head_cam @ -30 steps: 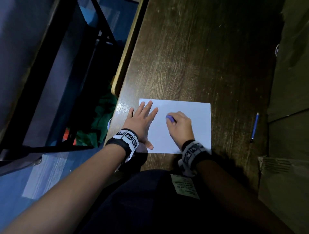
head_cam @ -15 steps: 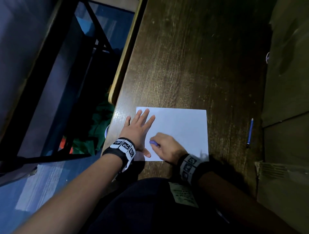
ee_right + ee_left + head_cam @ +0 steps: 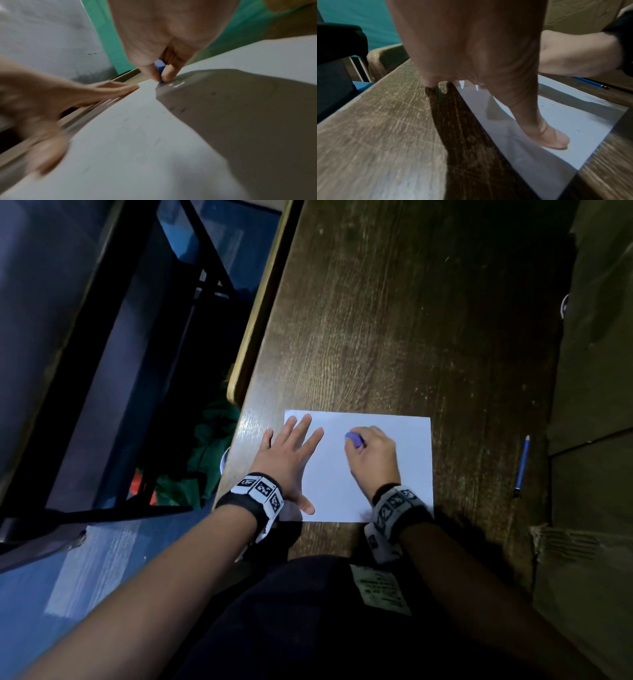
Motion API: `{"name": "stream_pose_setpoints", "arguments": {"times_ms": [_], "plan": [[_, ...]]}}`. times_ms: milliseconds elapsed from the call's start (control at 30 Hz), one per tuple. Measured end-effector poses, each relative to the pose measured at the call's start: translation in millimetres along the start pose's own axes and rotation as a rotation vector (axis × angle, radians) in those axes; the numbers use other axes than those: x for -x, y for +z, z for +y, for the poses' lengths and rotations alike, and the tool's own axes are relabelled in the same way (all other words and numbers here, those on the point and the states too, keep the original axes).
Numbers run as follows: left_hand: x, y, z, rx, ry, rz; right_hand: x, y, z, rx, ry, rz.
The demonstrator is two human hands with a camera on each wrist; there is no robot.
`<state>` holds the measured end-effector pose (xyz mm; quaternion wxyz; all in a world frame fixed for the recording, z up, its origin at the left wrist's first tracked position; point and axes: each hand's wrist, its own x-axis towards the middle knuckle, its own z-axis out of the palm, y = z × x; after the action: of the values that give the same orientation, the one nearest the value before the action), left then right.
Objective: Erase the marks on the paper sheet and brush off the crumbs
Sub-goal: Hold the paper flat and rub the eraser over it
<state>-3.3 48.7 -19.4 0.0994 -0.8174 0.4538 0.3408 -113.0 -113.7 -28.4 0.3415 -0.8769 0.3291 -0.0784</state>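
Step in hand: rubbing out marks on the paper sheet (image 3: 376,474) with the blue eraser (image 3: 354,439), judged from the pose; crumbs not yet brushed off.
Right grip: the right hand (image 3: 371,460) pinches the eraser between thumb and curled fingers, its lower tip touching the sheet in the right wrist view.
Left grip: the left hand (image 3: 287,460) lies flat, fingers straight and spread, on the sheet's left edge — holding nothing, pinning the paper.
Sheet's place: near the bench's (image 3: 411,320) front edge, toward its left corner.
Eraser against sheet: in the sheet's far half, near the middle, just beside the left fingertips (image 3: 317,433).
Doing it well: short strokes directed away from the pinning hand should keep the paper from buckling; light pressure — thin paper creases easily.
Crumbs: small dark specks (image 3: 559,106) lie on the sheet's near part.
Aside: a blue pencil (image 3: 521,465) lies well apart, toward the bench's right edge.
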Motion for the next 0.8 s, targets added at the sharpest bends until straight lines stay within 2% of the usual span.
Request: {"name": "stream_pose_setpoints", "arguments": {"times_ms": [33, 133, 167, 200, 300, 333, 367, 400, 467, 500, 533, 567, 633, 667, 700, 733, 800], "plan": [[0, 1, 0, -0.001, 0.0, 0.001, 8, 6, -3, -0.008, -0.019, -0.04], [-2, 2, 0, -0.015, -0.009, 0.01, 42, 14, -23, 0.022, -0.302, -0.451], [-2, 2, 1, -0.019, -0.009, 0.013, 39, 11, -21, 0.023, -0.33, -0.506], [-2, 2, 1, -0.019, -0.008, 0.015, 28, 6, -19, 0.014, -0.29, -0.474], [0, 1, 0, -0.01, 0.002, 0.008, -4, 2, -5, -0.003, -0.066, -0.082], [1, 0, 0, -0.009, 0.004, 0.008, -4, 4, -3, 0.005, -0.03, -0.024], [1, 1, 0, -0.009, 0.003, 0.009, 4, 9, -6, -0.003, -0.034, -0.042], [0, 1, 0, -0.01, 0.0, 0.011, 17, 14, -14, -0.018, -0.077, -0.146], [0, 3, 1, -0.005, -0.01, 0.014, 45, 19, -25, -0.003, -0.262, -0.448], [-1, 3, 1, -0.005, -0.013, 0.014, 47, 16, -24, 0.015, -0.329, -0.53], [-2, 2, 1, -0.009, -0.014, 0.015, 38, 12, -21, 0.017, -0.337, -0.51], [-2, 2, 1, -0.014, -0.014, 0.016, 24, 10, -14, 0.001, -0.258, -0.425], [-2, 2, 0, -0.012, -0.008, 0.015, -1, 5, -1, -0.014, -0.016, -0.11], [-2, 2, 0, -0.008, -0.009, 0.011, -5, 5, 3, -0.009, 0.063, -0.007], [-2, 2, -1, -0.005, -0.009, 0.007, 0, 8, 3, -0.012, 0.071, 0.019], [-2, 3, -1, -0.005, -0.008, 0.004, 11, 13, -3, -0.025, 0.022, -0.058], [-3, 4, 0, -0.004, -0.014, 0.006, 43, 19, -21, -0.011, -0.209, -0.394]]}}
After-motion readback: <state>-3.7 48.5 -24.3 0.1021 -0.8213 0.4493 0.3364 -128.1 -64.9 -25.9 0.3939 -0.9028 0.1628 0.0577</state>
